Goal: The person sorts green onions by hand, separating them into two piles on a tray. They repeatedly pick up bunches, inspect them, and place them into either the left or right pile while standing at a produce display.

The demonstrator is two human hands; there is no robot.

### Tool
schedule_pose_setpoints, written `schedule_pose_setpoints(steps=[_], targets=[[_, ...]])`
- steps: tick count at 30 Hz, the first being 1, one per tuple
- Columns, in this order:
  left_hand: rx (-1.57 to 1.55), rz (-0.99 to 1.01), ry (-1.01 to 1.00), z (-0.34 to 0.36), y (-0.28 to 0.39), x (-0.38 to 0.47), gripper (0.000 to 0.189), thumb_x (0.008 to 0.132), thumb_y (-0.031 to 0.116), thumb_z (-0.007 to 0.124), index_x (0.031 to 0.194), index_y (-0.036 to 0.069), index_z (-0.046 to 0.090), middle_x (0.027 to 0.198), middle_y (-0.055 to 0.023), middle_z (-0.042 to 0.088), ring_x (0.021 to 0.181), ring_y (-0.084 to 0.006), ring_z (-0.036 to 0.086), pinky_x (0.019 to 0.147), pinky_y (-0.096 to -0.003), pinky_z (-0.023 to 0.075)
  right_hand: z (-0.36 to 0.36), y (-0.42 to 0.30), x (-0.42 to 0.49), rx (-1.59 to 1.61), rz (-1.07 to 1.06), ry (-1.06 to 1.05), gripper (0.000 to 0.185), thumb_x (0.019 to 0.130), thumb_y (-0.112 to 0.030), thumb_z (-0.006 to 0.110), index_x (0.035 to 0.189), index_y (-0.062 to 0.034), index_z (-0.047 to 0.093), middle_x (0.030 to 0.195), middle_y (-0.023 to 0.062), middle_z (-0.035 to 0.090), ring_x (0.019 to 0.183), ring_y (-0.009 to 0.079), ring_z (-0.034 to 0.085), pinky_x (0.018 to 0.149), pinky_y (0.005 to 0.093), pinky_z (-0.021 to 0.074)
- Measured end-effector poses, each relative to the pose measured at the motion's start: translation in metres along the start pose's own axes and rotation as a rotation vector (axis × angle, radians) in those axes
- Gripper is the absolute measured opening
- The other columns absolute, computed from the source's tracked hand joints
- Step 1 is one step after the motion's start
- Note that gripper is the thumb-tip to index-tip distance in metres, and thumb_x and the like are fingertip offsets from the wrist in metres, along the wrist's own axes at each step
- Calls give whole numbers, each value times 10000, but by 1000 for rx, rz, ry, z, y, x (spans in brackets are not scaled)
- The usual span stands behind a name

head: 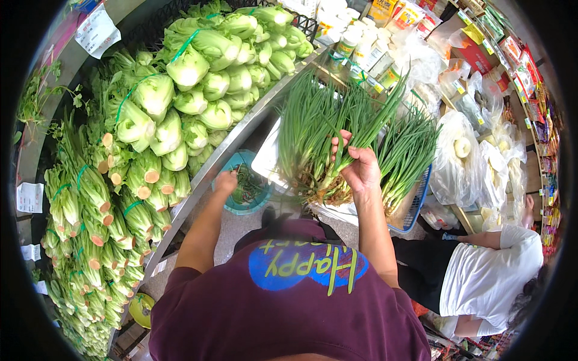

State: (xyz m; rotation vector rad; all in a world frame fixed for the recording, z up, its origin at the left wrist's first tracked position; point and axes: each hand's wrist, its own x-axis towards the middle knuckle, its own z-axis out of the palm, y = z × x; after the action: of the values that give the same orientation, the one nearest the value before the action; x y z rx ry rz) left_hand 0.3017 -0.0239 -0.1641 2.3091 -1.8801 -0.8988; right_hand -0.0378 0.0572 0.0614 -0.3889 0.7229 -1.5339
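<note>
A handful of scallions [377,124] lies in my right hand [365,168], with the thumb on one side and the fingers curled around the leaves. Beneath and beside it are loose heaps of scallions [300,135], their brown roots towards me, on a white surface [267,158]. My left hand [226,182] hangs over the rim of a turquoise basin [239,208]. Leaf scraps [247,182] lie in that basin. The fingers of my left hand point away and down, so whether they pinch anything is hidden.
Bundled lettuce [156,97] and leafy stems [101,216] fill the left rack behind a metal edge [235,131]. More scallions stand in a blue basket [413,212]. Bagged goods [456,149] line the right. A person in a white top [492,275] is close by. A yellow-green basin [142,310] sits low left.
</note>
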Motion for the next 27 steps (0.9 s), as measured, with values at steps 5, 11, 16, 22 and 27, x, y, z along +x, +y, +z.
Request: schedule_pose_setpoints(steps=[5,11,16,22,27], targets=[[-683,348,-187,-26,94,-51,382,833,271,611,1066,-32,602,943,-182,656,849,-217,640,775,-308,489,6,8,0,16,-16,47,396,741,-2,572,1128,44,499,1022,203,609,883,279,614,815,394,497],[-801,960,-243,-67,180,-139,294,748,155,718,956,-30,624,844,-87,573,701,-142,549,615,-286,452,17,25,-3,-36,-13,38,387,794,-13,557,1163,65,468,1047,210,596,935,276,597,866,401,478],[-886,831,-92,-66,185,-153,162,719,47,718,814,-35,616,730,-40,523,609,-98,477,538,-249,394,23,37,-8,-117,-26,51,307,832,14,525,1131,33,461,1020,189,593,842,238,578,787,352,482],[-802,835,-44,-63,175,-151,118,762,46,674,744,-35,590,640,-18,514,586,-62,450,511,-234,372,23,47,-8,-227,19,177,188,846,4,533,1031,18,500,917,148,582,841,230,582,701,335,480],[-825,727,-147,-62,172,-143,127,801,69,638,725,-16,581,594,20,502,566,-51,420,496,-235,361,24,53,-3,-243,23,185,170,861,11,505,1028,20,477,875,136,576,697,198,533,635,323,454]])
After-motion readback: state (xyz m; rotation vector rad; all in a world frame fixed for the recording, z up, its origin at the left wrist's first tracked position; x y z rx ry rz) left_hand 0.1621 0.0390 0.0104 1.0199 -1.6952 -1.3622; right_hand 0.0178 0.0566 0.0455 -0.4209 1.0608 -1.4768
